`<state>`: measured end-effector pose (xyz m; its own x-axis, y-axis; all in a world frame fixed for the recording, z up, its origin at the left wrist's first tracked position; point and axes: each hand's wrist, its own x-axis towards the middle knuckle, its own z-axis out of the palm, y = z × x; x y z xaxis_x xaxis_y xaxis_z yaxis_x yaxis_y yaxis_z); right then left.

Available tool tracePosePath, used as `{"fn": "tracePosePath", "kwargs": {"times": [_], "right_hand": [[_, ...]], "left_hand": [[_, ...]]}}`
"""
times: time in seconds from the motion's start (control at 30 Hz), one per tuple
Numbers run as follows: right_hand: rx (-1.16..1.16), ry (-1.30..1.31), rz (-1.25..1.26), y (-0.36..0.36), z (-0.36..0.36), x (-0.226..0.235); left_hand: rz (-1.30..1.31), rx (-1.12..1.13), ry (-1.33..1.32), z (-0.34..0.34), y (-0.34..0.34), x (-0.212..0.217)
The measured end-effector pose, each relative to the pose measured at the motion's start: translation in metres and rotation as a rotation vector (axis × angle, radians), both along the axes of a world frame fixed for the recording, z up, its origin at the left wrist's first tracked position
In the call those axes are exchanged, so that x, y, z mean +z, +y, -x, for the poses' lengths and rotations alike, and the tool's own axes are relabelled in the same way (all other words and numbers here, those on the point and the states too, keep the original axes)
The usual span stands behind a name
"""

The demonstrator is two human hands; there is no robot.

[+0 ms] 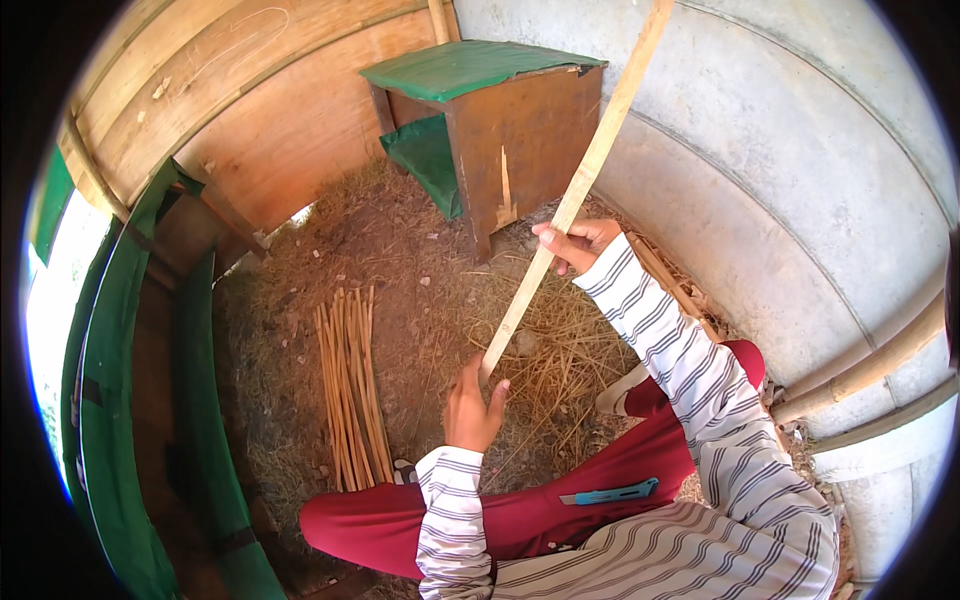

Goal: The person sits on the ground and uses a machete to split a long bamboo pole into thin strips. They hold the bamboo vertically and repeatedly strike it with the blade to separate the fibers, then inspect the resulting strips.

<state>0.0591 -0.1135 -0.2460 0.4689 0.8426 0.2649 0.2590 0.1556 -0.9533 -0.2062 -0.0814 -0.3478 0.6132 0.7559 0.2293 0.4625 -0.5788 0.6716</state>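
Observation:
A long, pale bamboo strip slants up to the right across the middle and runs out at the top edge. My right hand is closed round it partway along, thumb on top. At its lower end my left hand holds the strip, the thumb standing off to the side. On my dark red trousers, over the thigh, lies a blue utility knife with its blade pointing left. Several narrow strips lie in a bundle on the ground left of my left hand.
Thin shavings are heaped on the dirt floor before me. A brown wooden box stand with a green cover is at the back. Green-covered benches line the left side. A grey panelled wall rises close on the right.

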Motion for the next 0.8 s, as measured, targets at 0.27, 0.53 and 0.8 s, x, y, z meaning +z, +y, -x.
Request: {"fn": "tracePosePath", "kwargs": {"times": [0.27, 0.53, 0.8], "right_hand": [[0.067, 0.109, 0.023, -0.002, -0.011, -0.016], [-0.196, 0.298, 0.093, -0.012, 0.000, -0.024], [-0.191, 0.346, 0.094, -0.008, 0.008, -0.037]], "left_hand": [[-0.061, 0.106, -0.272, -0.001, -0.009, -0.022], [-0.082, 0.209, -0.309, 0.001, -0.024, -0.035], [-0.206, 0.285, -0.295, 0.006, -0.030, -0.048]]}}
